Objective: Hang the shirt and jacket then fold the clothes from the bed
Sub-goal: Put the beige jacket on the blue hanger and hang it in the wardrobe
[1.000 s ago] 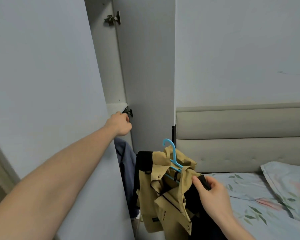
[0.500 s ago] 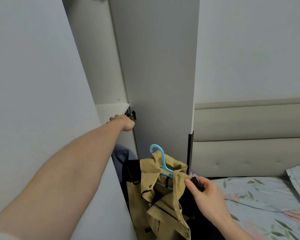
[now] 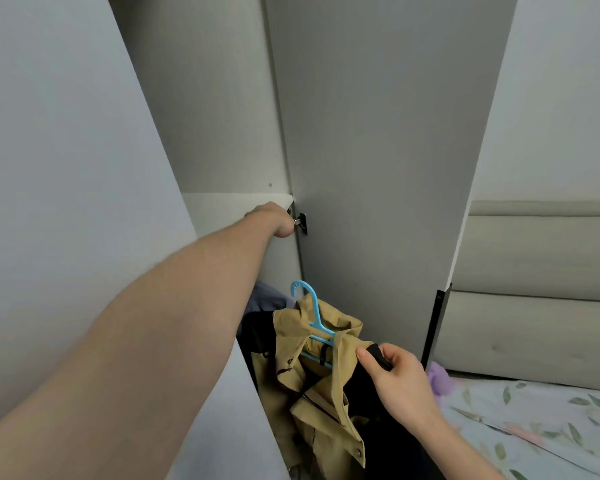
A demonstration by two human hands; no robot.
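Step in hand: hanging jacket. Right hand pinches tan jacket by dark shoulder, blue hanger through collar, low at wardrobe opening beside bed. Left hand reaches under shelf edge near hinge; grip hidden, cannot tell. Next, likely: lift hook to rail, out of sight.

Left arm outstretched, right hand gripping.
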